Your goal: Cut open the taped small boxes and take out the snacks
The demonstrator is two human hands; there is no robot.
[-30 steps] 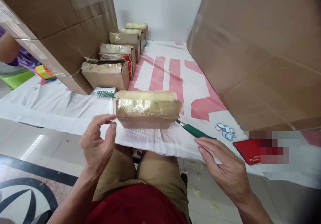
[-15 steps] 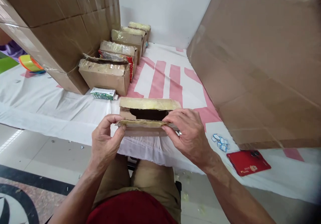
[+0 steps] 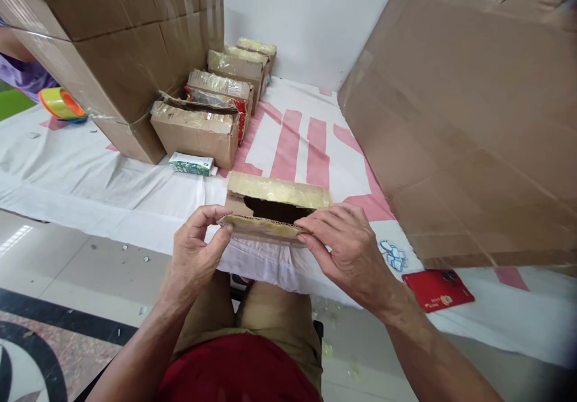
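Observation:
A small cardboard box [image 3: 279, 193] wrapped in yellowish tape lies at the near edge of the white cloth. Its near flap [image 3: 261, 228] is folded down towards me, showing a dark opening. My left hand [image 3: 198, 256] pinches the flap's left end between thumb and fingers. My right hand [image 3: 347, 252] grips the flap's right end in the same way. Both hands are closed on the flap.
A row of similar taped boxes [image 3: 198, 131] runs back along a big carton [image 3: 112, 47] at left. A large cardboard sheet [image 3: 469, 125] leans at right. A small green-white packet [image 3: 192, 163], white-blue bits [image 3: 393, 255], a red booklet [image 3: 437, 289] and tape rolls [image 3: 61, 103] lie about.
A second ago both hands were free beside the shut box, a green-handled knife lying by it. Since then they took hold of the flap and folded it open; the knife is out of sight.

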